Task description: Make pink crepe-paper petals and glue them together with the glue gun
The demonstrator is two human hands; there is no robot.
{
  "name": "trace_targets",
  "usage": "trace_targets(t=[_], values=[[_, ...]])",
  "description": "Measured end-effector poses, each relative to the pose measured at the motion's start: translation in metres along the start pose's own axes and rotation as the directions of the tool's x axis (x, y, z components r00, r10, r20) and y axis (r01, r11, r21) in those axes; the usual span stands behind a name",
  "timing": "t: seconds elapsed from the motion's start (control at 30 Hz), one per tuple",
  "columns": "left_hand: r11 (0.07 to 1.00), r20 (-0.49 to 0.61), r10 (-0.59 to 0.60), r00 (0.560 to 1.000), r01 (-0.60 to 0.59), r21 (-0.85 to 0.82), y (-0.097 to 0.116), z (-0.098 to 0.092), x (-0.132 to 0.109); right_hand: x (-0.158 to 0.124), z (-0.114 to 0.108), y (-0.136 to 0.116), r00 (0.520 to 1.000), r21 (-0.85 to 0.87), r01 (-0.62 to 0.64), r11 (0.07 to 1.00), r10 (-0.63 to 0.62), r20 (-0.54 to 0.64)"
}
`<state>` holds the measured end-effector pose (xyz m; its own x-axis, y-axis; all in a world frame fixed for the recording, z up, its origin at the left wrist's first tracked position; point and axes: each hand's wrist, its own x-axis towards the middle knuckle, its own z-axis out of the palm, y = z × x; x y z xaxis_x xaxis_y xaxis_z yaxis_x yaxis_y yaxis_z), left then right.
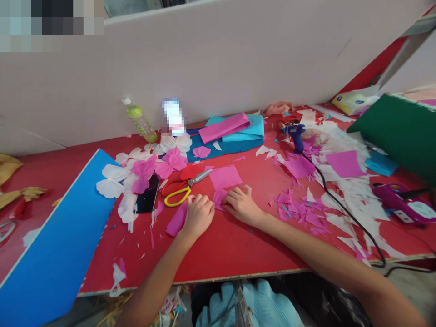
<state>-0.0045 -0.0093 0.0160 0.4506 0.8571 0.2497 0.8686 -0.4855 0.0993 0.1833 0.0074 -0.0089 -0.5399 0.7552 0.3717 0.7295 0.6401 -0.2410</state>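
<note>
In the head view, the left hand (pixel 199 215) is curled, its fingertips on the edge of a crumpled pink paper scrap (pixel 219 199) lying on the red worktop (pixel 235 250). The right hand (pixel 241 205) lies half-open, fingers pressing the scrap's other side. A pink square (pixel 226 177) lies just beyond, with yellow-handled scissors (pixel 180 190) beside it.

Spread over the workbench (pixel 235 256): paper flowers (pixel 139 175) at the left, just beside a phone (pixel 148 195); scissors (pixel 180 190) placed just left of the left hand (pixel 199 215); a paper scrap (pixel 220 198) caught between that hand and the right hand (pixel 241 205). Farther back, folded paper sheets (pixel 231 131) laid against a partition (pixel 218 68). Off to the right, a glue gun (pixel 294 136) lying among paper scraps (pixel 299 165), its cord (pixel 347 218) trailed forward over the bench edge.
</note>
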Motion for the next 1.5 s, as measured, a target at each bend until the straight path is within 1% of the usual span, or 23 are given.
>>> trace_targets(t=[0.17, 0.27, 0.43, 0.53, 0.77, 1.07, 1.27, 1.5], values=[[1.0, -0.007, 0.017, 1.0, -0.017, 0.009, 0.001, -0.001, -0.001, 0.0, 0.002, 0.001, 1.0, -0.045, 0.0, 0.999, 0.001, 0.022], [0.999, -0.006, 0.042, 0.999, -0.042, 0.025, 0.001, -0.001, -0.001, 0.001, -0.001, 0.0, 1.0, -0.021, -0.006, 1.0, 0.006, 0.005], [1.0, 0.001, 0.013, 1.0, -0.013, 0.0, 0.002, -0.002, -0.001, 0.0, -0.006, -0.002, 1.0, 0.005, 0.026, 1.0, -0.026, -0.009], [1.0, 0.002, 0.006, 1.0, -0.006, -0.003, 0.003, -0.002, -0.001, -0.001, -0.005, -0.002, 0.998, -0.012, 0.061, 0.998, -0.061, 0.001], [0.999, -0.009, 0.022, 1.0, -0.022, 0.032, 0.004, 0.0, -0.001, 0.001, 0.001, -0.009, 0.997, -0.051, 0.071, 0.996, -0.07, 0.012], [0.999, -0.005, 0.027, 1.0, -0.026, 0.035, 0.004, -0.001, -0.001, 0.001, 0.007, -0.01, 0.999, -0.098, 0.03, 0.995, -0.031, -0.008], [0.999, -0.01, 0.024, 1.0, -0.024, 0.028, 0.004, 0.0, -0.001, 0.001, 0.012, -0.011, 0.999, -0.163, 0.048, 0.985, -0.046, 0.016], [0.999, -0.047, 0.037, 0.998, -0.035, 0.035, 0.003, 0.001, -0.001, 0.001, 0.007, -0.01, 0.999, -0.158, 0.035, 0.987, -0.031, 0.026]])
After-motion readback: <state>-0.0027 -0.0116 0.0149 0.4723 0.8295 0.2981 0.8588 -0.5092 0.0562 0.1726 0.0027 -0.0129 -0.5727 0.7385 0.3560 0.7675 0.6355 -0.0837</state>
